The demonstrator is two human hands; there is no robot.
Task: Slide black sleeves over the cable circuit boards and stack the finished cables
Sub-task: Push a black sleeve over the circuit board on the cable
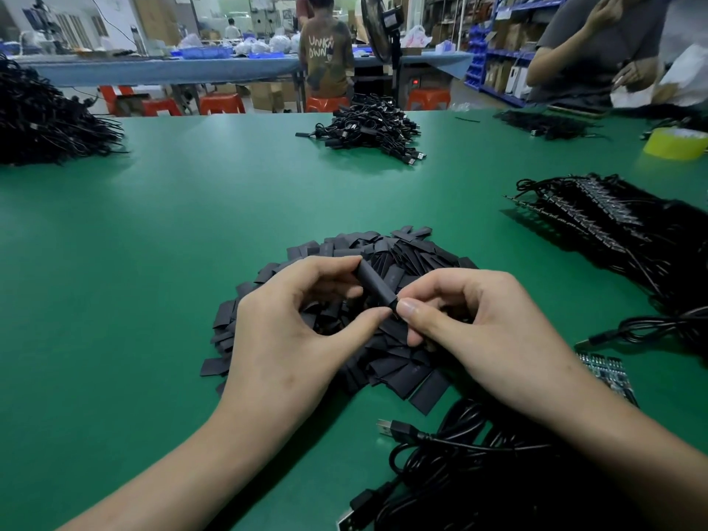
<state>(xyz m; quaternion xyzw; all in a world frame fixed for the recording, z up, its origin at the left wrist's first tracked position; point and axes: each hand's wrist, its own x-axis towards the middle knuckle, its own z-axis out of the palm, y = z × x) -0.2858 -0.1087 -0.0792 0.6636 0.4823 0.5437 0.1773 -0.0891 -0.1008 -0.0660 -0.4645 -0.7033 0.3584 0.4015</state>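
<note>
— Where is the black sleeve point(377, 287)?
— Just above the sleeve pile point(406, 377). The left hand point(291, 320) pinches its length and the right hand point(479, 331) pinches its near end.
— Any tip?
— Squeeze its edges so the mouth rounds open before fetching the circuit board point(609, 373) right of the pile.

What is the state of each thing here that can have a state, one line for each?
left hand: pinches the held sleeve
right hand: pinches its near end
held sleeve: lifted over the sleeve pile
sleeve pile: loose, flat pieces on the table
circuit board: bare, lying on the table
</note>
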